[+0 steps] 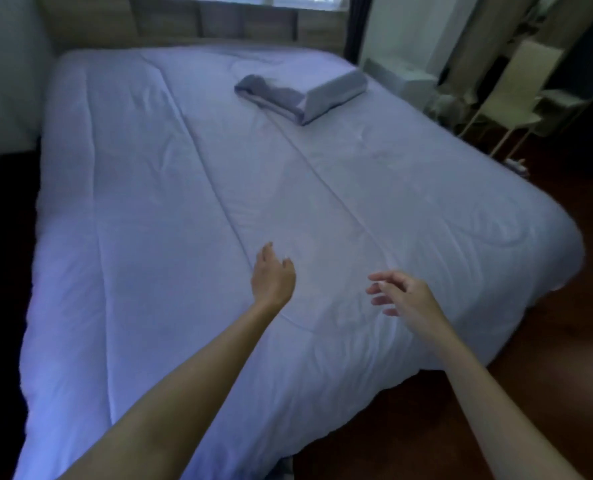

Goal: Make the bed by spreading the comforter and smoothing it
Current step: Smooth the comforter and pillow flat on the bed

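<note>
A pale lilac-white comforter [170, 188] lies spread over the whole bed, with long seams running toward the head end and small wrinkles near the foot. My left hand [272, 277] hovers over the comforter near the foot, fingers loosely apart, holding nothing. My right hand [400, 294] is stretched out beside it, a little to the right, fingers spread and empty. Both forearms reach in from the bottom of the view. A grey-blue pillow [302, 93] lies on top near the head end, right of centre.
A wooden headboard [219, 26] with shelves stands under a window at the back. A wall runs along the bed's left side. Dark wooden floor [548, 341] lies right of the bed. A white unit [402, 81] and a pale chair [517, 109] stand at the far right.
</note>
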Motion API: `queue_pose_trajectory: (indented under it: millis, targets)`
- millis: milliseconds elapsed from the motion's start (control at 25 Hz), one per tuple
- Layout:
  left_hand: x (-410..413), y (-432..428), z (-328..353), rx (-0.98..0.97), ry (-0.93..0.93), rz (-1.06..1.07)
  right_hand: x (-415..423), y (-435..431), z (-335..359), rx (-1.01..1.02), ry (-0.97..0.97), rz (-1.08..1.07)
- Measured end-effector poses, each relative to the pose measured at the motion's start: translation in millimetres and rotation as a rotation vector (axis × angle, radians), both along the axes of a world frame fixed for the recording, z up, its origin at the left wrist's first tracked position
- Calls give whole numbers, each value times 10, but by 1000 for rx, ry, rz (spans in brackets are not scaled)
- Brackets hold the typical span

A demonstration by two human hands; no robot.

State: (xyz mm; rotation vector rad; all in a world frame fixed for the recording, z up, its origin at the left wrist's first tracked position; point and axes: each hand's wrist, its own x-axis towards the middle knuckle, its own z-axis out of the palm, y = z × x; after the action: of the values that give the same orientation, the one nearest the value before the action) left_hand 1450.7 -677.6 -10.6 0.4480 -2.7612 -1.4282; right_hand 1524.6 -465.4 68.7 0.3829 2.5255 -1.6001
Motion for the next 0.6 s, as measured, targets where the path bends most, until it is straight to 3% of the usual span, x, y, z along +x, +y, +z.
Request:
queue_pose_trajectory:
  millis: [160, 280, 480, 600]
  targets:
    - [-607, 253, -772, -279, -98, -278, -647, -25, -624, -13, -125, 63]
    - [-622, -31, -1308, -554, -170, -417, -889, -139, -990, -44, -188, 119]
    - [-215, -1031, -1489, -687, -152, 53, -1145, -569, -1361, 14, -253, 286]
    - [214, -1558, -1471, -702, -236, 242, -1275, -1060, -1467, 166, -68, 345]
